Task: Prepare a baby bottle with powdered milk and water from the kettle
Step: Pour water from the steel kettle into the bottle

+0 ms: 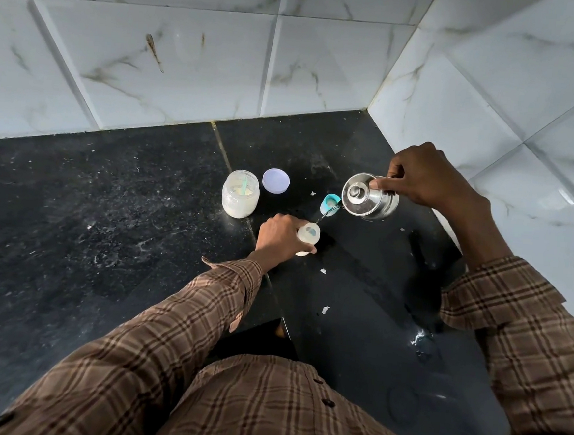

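Fingers (305,251) grip bottle (308,235) — jar (240,193), lid (276,180) beside.

Shirt (263,411): brown plaid, long-sleeved, thin dark and pale lines crossing in checks.
Buttons (327,402): dark and round, two down the front placket, one more near the left elbow.
Left sleeve (181,319): same plaid, cuff open and flared at the wrist.
Right sleeve (517,324): same plaid, cuff sitting partway up the forearm.
Hands: bare, nothing worn on them.
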